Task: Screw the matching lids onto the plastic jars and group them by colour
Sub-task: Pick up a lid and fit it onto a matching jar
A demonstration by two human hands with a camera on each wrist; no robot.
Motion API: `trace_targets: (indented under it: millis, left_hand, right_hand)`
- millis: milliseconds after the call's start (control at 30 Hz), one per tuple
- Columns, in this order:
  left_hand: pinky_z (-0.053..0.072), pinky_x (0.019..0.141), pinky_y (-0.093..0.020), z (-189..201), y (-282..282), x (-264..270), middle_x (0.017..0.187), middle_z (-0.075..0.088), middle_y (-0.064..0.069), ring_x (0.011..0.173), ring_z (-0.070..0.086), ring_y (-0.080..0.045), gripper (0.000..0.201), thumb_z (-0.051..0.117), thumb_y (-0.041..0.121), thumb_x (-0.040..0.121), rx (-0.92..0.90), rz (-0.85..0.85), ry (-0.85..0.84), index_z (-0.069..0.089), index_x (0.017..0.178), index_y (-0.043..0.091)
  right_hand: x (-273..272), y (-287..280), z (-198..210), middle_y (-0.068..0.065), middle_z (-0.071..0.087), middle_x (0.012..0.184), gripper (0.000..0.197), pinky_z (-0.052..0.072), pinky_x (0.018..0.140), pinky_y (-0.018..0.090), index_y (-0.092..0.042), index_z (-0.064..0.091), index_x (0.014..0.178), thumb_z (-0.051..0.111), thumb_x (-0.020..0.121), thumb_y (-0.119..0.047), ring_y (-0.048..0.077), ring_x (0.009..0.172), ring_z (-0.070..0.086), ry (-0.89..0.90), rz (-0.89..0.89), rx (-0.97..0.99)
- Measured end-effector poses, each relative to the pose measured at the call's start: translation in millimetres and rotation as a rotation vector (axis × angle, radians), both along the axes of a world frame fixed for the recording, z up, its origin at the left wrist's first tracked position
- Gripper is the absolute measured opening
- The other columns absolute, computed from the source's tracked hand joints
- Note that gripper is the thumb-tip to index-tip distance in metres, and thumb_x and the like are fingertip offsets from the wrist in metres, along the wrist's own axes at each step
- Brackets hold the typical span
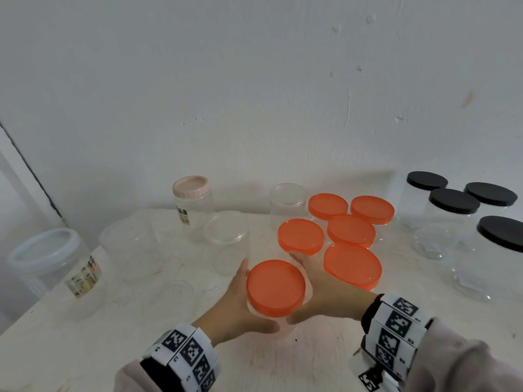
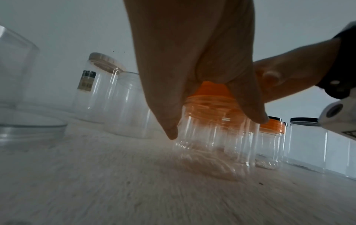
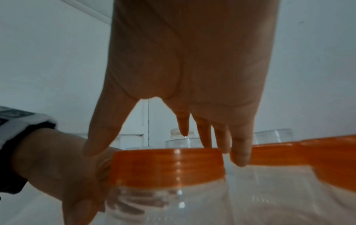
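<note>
A clear plastic jar with an orange lid [image 1: 276, 287] stands on the white table [image 1: 85, 349] at front centre. My left hand [image 1: 240, 302] grips its body from the left; through the clear wall, the right wrist view shows those fingers wrapped round it. My right hand [image 1: 325, 292] spans the jar from the right, thumb at the front, fingers at the far side by the lid rim [image 3: 167, 167]. In the left wrist view, thumb and finger straddle the jar [image 2: 212, 144]. Several more orange-lidded jars [image 1: 351, 230] stand grouped just behind it.
Several black-lidded jars [image 1: 452, 200] stand at the right. A pink-lidded jar [image 1: 191, 188], two open clear jars [image 1: 226, 230] [image 1: 287, 196], a large clear container [image 1: 127, 239] and a pale-lidded jar [image 1: 42, 250] stand to the left. A clear shallow piece [image 1: 169, 295] lies front left.
</note>
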State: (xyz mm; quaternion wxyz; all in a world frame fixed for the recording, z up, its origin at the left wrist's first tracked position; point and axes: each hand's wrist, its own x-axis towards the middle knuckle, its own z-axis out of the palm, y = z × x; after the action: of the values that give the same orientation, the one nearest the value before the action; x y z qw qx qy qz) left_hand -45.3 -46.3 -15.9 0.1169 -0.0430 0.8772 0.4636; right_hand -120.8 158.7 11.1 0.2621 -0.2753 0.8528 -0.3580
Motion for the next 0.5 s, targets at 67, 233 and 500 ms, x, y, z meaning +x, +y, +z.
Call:
trace_targets:
  millis: [67,233,500]
  left_hand:
    - [0.023,0.108,-0.026,-3.2,-2.6,0.6,0.148,0.015,0.010,0.131,0.024,-0.007,0.137,0.088,0.033,0.064,0.076,-0.013,-0.058,-0.020,0.148,0.032]
    - [0.037,0.110,-0.033,-8.7,-1.3,-5.2,0.141,0.033,0.008,0.129,0.040,-0.014,0.119,0.088,0.016,0.064,0.174,0.005,-0.046,0.006,0.149,0.028]
    - [0.040,0.107,-0.031,-20.6,-6.5,-8.0,0.133,0.042,0.015,0.125,0.045,-0.010,0.102,0.089,0.021,0.063,0.170,0.007,0.007,0.020,0.137,0.035]
  right_hand:
    - [-1.2,-7.2,13.2,-0.016,0.011,0.154,0.122,0.029,0.111,0.034,-0.040,0.000,0.149,0.086,0.063,-0.045,0.012,0.137,0.025,0.043,0.088,0.071]
    - [-4.0,-35.9,33.3,-0.012,0.011,0.155,0.112,0.028,0.112,0.044,-0.038,0.003,0.151,0.077,0.069,-0.055,0.019,0.142,0.016,0.191,0.233,0.343]
    - [-6.8,-59.2,44.4,-0.006,0.025,0.143,0.105,0.040,0.100,0.054,-0.042,0.013,0.149,0.076,0.067,-0.058,0.025,0.133,0.026,0.300,0.303,0.604]
